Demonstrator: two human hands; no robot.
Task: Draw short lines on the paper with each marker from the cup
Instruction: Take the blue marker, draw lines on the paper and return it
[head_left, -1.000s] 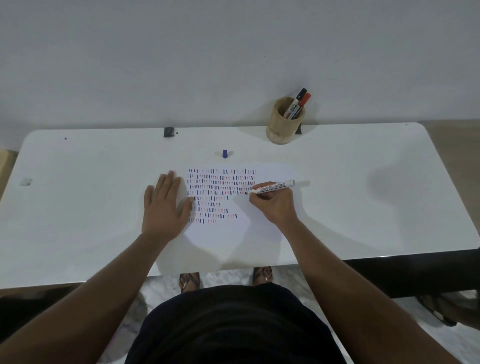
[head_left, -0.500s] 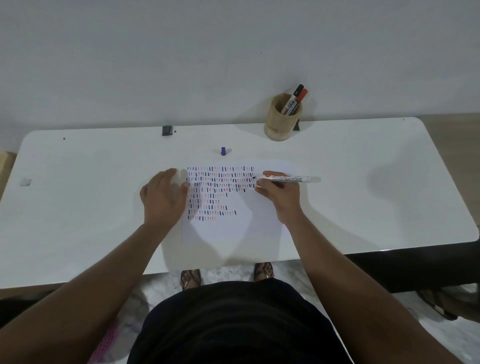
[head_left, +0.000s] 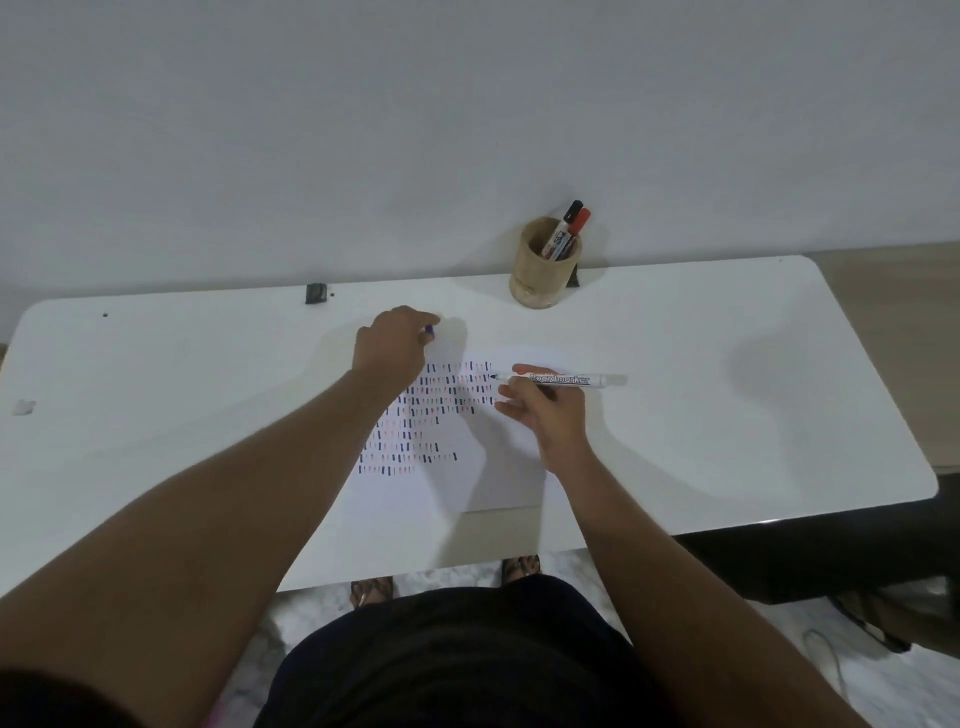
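Observation:
A white sheet of paper (head_left: 498, 467) with several rows of short blue, black and red lines lies on the white table (head_left: 727, 415). My right hand (head_left: 545, 410) holds an uncapped white board marker (head_left: 561, 379) level above the paper's top right, tip pointing left. My left hand (head_left: 395, 345) has its fingers closed over the small blue cap (head_left: 429, 330) beyond the paper's top edge; the cap is mostly hidden. A wooden cup (head_left: 540, 270) at the table's back holds a black-capped marker (head_left: 563, 228) and a red-capped marker (head_left: 576, 228).
A small black object (head_left: 315, 293) sits at the table's back edge near the wall. A pale scrap (head_left: 23, 407) lies at the far left. A dark bench (head_left: 831, 551) stands to the right below the table.
My left hand left the paper's left side and went forward to the blue cap. My right hand lifted the marker off the paper and turned it level.

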